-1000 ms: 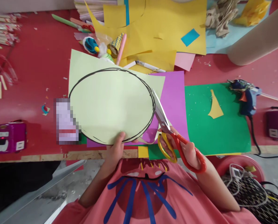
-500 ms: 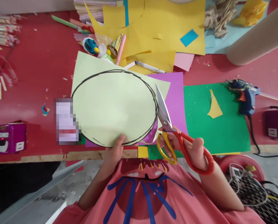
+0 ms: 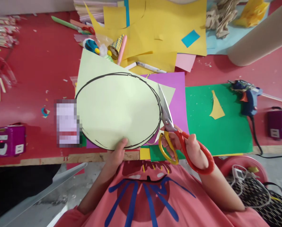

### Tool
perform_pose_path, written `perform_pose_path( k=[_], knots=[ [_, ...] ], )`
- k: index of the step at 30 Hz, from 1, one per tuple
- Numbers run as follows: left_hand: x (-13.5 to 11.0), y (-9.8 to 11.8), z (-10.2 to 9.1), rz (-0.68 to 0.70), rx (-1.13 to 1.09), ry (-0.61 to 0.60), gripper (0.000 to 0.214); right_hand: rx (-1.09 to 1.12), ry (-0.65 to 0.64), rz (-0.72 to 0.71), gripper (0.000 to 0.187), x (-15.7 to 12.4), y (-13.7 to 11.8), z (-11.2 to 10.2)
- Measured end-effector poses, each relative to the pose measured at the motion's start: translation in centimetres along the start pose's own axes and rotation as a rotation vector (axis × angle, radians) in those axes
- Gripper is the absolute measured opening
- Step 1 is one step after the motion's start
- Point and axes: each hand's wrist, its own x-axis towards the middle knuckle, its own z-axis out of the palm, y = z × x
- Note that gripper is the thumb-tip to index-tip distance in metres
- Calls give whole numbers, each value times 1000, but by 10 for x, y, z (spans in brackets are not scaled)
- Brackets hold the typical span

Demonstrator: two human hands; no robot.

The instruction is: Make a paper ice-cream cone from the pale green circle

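My left hand (image 3: 117,154) pinches the near edge of a pale green paper sheet (image 3: 118,107) that bears a large black drawn oval. My right hand (image 3: 190,149) grips scissors (image 3: 171,132) with one red and one yellow handle loop. The blades point up and away from me along the oval's right side, at the paper's cut edge. The lower right part of the oval is cut free of the sheet. The paper is held just above the red table (image 3: 34,72).
Under the paper lie a purple sheet (image 3: 176,94) and a green sheet (image 3: 219,132) with a yellow scrap on it. Yellow papers (image 3: 164,28), markers and small crafts sit behind. A blue glue gun (image 3: 247,97) lies right; purple boxes (image 3: 8,140) stand at both table ends.
The pale green sheet has turned and shifted slightly right. The scissors have moved up along the oval's right side, with the blades nearer together than half a second ago.
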Motion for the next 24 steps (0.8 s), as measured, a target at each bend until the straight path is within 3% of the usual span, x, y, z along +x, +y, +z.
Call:
perform_pose_path(
  k=[9,24],
  knots=[
    [18,-7,-11,14,-98,-10,17,5,-6,-72,56,1,2,0],
    [17,-7,-10,69,101,-11,23,58,32,-56,52,2,10,3]
  ],
)
